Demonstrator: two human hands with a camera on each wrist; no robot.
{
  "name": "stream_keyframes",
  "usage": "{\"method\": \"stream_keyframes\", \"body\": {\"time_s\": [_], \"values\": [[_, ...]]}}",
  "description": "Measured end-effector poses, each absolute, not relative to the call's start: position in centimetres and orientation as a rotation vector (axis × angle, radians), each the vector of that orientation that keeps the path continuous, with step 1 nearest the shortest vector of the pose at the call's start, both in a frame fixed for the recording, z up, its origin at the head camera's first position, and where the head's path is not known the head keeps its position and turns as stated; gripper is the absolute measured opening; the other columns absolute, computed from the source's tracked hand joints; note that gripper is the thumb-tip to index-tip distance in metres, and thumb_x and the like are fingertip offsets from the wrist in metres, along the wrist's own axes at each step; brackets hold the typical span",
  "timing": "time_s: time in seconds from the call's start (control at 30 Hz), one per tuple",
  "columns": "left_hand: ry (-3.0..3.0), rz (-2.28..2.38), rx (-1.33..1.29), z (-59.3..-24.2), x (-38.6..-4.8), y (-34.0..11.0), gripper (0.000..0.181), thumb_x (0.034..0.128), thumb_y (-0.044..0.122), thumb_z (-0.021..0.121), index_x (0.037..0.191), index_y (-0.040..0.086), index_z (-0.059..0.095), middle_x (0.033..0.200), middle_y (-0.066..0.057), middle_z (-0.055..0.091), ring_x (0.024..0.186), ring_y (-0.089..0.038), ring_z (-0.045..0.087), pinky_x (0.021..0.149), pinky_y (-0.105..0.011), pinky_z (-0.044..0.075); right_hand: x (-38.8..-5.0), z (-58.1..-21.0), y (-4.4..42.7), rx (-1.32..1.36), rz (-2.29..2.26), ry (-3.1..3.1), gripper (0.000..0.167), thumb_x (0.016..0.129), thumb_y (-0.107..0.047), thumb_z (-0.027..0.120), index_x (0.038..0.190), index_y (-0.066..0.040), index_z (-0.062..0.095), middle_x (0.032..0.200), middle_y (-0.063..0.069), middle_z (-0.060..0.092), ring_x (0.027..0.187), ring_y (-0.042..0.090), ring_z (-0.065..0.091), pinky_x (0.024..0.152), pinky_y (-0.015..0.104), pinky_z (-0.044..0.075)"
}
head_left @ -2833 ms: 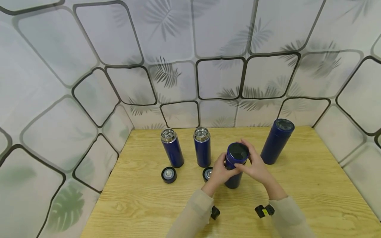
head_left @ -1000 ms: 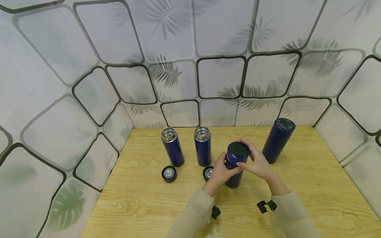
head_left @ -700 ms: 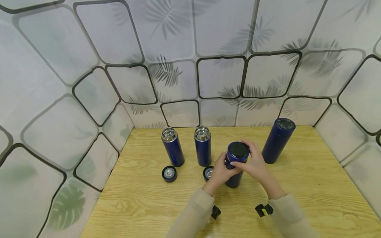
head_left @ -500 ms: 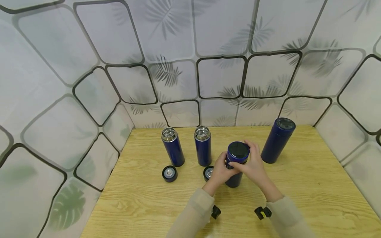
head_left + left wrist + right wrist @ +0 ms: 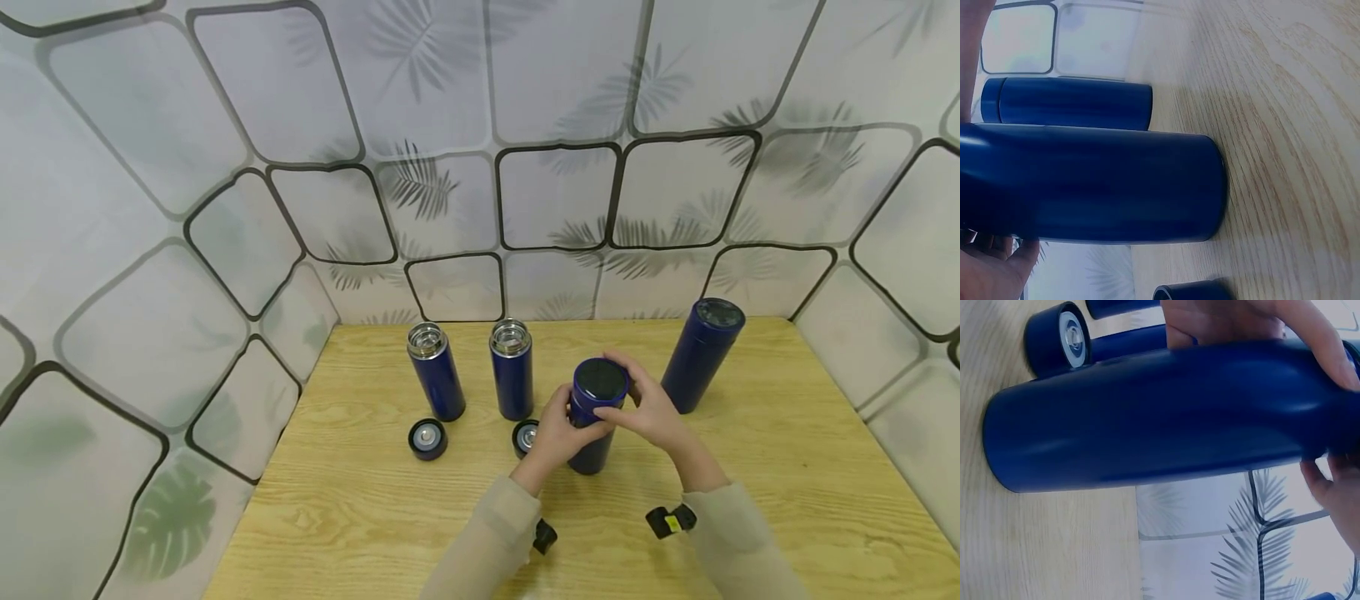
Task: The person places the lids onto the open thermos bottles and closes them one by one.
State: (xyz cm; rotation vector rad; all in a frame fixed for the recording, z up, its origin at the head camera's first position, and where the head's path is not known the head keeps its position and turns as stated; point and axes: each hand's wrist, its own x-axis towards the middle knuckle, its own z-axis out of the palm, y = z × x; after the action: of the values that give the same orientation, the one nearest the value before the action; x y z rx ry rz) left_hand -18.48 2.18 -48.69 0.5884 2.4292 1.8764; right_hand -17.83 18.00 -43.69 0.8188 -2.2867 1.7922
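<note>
A dark blue thermos bottle (image 5: 591,454) with a dark-topped lid (image 5: 602,380) stands upright on the table between my hands. My left hand (image 5: 557,433) grips the upper part of its body. The fingers and thumb of my right hand (image 5: 648,417) are curled round the lid. In the left wrist view the smooth thermos body (image 5: 1091,184) reaches down to the wood. The right wrist view shows my left hand (image 5: 1229,322) against the bottle and my right hand (image 5: 1341,500) at its top end.
Two uncapped blue thermoses (image 5: 437,379) (image 5: 513,379) stand to the left, steel mouths showing. One upturned lid (image 5: 427,439) lies before the first; another lid (image 5: 525,437) is partly hidden by my left hand. A capped thermos (image 5: 701,357) stands at right on the wooden table (image 5: 787,467).
Round the lid my right hand has turned back and forth; since half a second ago its wrist has swung outward to the right. The left hand and thermos have stayed in place.
</note>
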Motion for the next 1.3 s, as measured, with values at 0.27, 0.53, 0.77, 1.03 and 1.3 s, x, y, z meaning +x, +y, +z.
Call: {"method": "stream_keyframes", "body": {"time_s": [0.27,0.53,0.77,1.03,1.3], "values": [[2.494,1.869,0.6,-48.7,-18.6,2.2,0.053,0.0737,0.025,0.072,0.118,0.009,0.048,0.108,0.001,0.052,0.094,-0.009,0.049,0.077,-0.025,0.043,-16.9,-43.8,16.1,0.326,1.635,-2.42,0.079,0.068,-0.015,0.077,0.13,0.002,0.03,0.125,0.02,0.033,0.111,0.034,0.035,0.09,0.053,0.028],[2.468,1.853,0.605,-48.7,-18.4,2.2,0.056,0.0762,0.028,0.07,0.123,0.011,0.044,0.112,0.0,0.051,0.098,-0.01,0.05,0.08,-0.028,0.043,-16.9,-43.9,16.8,0.658,1.783,-2.23,0.072,0.073,0.012,0.062,0.132,0.009,0.021,0.13,0.029,0.027,0.118,0.022,0.032,0.096,0.032,0.026],[2.445,1.847,0.57,-48.8,-18.3,2.1,0.058,0.0758,0.031,0.07,0.124,0.014,0.043,0.114,0.003,0.05,0.1,-0.009,0.049,0.082,-0.029,0.042,-17.4,-44.1,17.8,1.009,1.846,-2.145,0.074,0.074,0.018,0.056,0.136,0.005,0.019,0.135,0.006,0.031,0.118,0.006,0.035,0.091,0.016,0.03],[2.462,1.876,0.59,-48.8,-18.3,2.1,0.053,0.0751,0.026,0.071,0.12,0.01,0.047,0.109,0.001,0.052,0.097,-0.01,0.05,0.079,-0.027,0.043,-17.0,-44.0,16.9,0.518,1.758,-2.386,0.075,0.074,-0.004,0.07,0.134,0.001,0.025,0.13,0.021,0.032,0.117,0.033,0.033,0.092,0.053,0.026],[2.468,1.866,0.583,-48.7,-18.5,2.2,0.054,0.075,0.026,0.071,0.12,0.01,0.047,0.109,0.001,0.051,0.097,-0.009,0.049,0.08,-0.027,0.042,-16.9,-44.1,16.6,0.456,1.709,-2.36,0.076,0.07,-0.002,0.073,0.129,0.006,0.026,0.127,0.023,0.031,0.113,0.034,0.033,0.09,0.05,0.026]]}}
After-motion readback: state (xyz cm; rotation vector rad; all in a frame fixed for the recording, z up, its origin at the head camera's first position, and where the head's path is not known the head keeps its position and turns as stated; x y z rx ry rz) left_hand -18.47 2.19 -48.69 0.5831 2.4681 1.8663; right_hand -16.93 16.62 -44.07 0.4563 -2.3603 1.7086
